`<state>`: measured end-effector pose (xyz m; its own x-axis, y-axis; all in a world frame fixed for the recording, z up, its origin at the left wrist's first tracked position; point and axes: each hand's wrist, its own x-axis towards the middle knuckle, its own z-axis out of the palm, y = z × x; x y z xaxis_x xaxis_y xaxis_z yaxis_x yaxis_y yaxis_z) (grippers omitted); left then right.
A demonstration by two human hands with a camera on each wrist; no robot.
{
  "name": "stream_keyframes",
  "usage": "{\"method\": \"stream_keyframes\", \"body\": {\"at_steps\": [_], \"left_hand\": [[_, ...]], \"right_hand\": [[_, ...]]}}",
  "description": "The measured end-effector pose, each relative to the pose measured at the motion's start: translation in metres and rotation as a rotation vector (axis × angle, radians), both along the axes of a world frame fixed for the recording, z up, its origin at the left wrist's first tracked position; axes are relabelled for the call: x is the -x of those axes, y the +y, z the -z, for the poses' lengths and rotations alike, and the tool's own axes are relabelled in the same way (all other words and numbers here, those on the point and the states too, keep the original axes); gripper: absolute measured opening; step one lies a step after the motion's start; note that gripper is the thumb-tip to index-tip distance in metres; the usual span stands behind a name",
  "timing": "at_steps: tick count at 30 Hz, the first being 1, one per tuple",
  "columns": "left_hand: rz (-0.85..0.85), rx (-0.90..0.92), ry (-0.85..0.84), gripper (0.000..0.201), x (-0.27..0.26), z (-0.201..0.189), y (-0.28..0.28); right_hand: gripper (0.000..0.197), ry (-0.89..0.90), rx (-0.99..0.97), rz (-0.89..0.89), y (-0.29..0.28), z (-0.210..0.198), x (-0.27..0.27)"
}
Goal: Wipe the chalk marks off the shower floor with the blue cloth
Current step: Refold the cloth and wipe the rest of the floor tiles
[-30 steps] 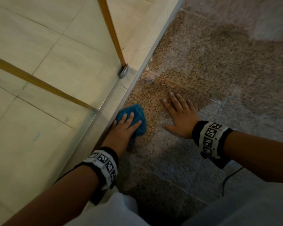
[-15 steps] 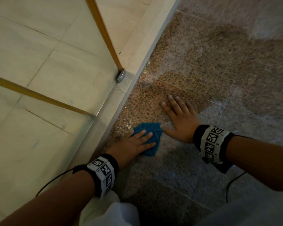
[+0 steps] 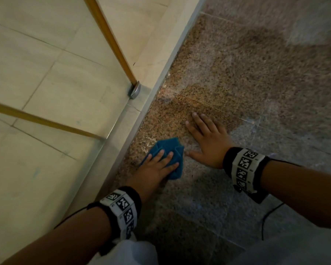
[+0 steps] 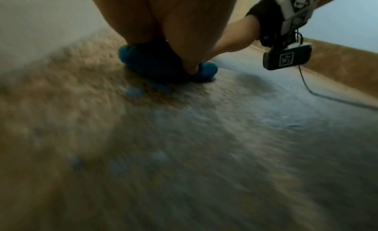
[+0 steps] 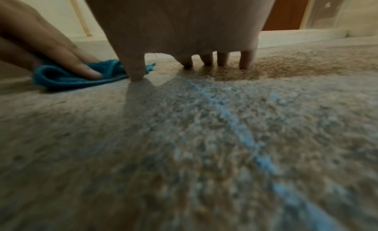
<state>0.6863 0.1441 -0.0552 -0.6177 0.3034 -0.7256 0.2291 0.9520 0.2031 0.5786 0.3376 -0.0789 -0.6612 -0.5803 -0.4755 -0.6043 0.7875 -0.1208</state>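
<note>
The crumpled blue cloth point(image 3: 167, 150) lies on the speckled granite shower floor point(image 3: 237, 77), close to the pale curb. My left hand point(image 3: 157, 165) presses flat on the blue cloth point(image 5: 81, 79) with straight fingers point(image 5: 67, 59); the blue cloth point(image 4: 143, 63) bulges out from under the palm. My right hand point(image 3: 206, 138) rests flat on the floor just right of the cloth, fingers spread, holding nothing. A pale blue chalk line point(image 5: 235, 124) runs across the floor under my right wrist. Faint blue chalk spots point(image 4: 134, 92) lie near the cloth.
A raised pale curb point(image 3: 161, 79) borders the shower floor on the left, with a glass panel, gold rails point(image 3: 111, 41) and a metal bracket point(image 3: 134, 90). A darker wet patch point(image 3: 218, 96) spreads ahead of the hands. A thin cable point(image 3: 266, 219) trails from the right wrist.
My left hand slid the cloth away from the curb toward the right hand, then back a little forward and left. The right hand stayed planted on the floor.
</note>
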Motion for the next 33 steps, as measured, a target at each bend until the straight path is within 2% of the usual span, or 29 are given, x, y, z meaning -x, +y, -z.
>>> {"method": "stream_keyframes", "body": {"at_steps": [3,8,9,13,16,21,26,29,31,33], "left_hand": [[-0.031,-0.009,0.055,0.058,0.022,0.002,-0.001],[-0.349,-0.096,0.175,0.055,0.067,0.005,0.005],[-0.340,-0.096,0.172,0.055,0.068,0.006,0.009],[-0.096,-0.103,0.132,0.055,0.053,0.011,0.028],[-0.081,-0.117,0.155,0.054,0.066,0.015,0.024],[-0.301,-0.188,0.205,0.052,0.111,0.012,0.027],[-0.473,-0.153,0.264,0.049,0.153,0.008,0.030],[-0.408,-0.137,0.219,0.050,0.148,0.005,0.044],[-0.238,-0.119,0.204,0.052,0.131,0.006,0.062],[-0.119,-0.192,0.167,0.053,0.113,0.009,0.074]], "right_hand": [[0.088,0.007,0.007,-0.003,0.000,-0.002,0.001],[0.076,0.008,0.069,0.014,0.007,-0.007,0.008],[0.072,0.002,0.091,0.022,0.008,-0.008,0.011],[0.058,0.016,0.238,0.141,0.014,-0.012,0.024],[0.060,0.078,0.145,0.241,0.022,-0.011,0.036],[0.067,0.099,0.024,0.321,0.033,-0.007,0.041],[0.067,-0.003,0.031,0.261,0.051,-0.010,0.044],[0.067,-0.041,0.032,0.228,0.057,-0.015,0.053],[0.067,-0.039,0.058,0.237,0.055,-0.013,0.055],[0.064,-0.012,0.090,0.262,0.053,-0.009,0.051]]}}
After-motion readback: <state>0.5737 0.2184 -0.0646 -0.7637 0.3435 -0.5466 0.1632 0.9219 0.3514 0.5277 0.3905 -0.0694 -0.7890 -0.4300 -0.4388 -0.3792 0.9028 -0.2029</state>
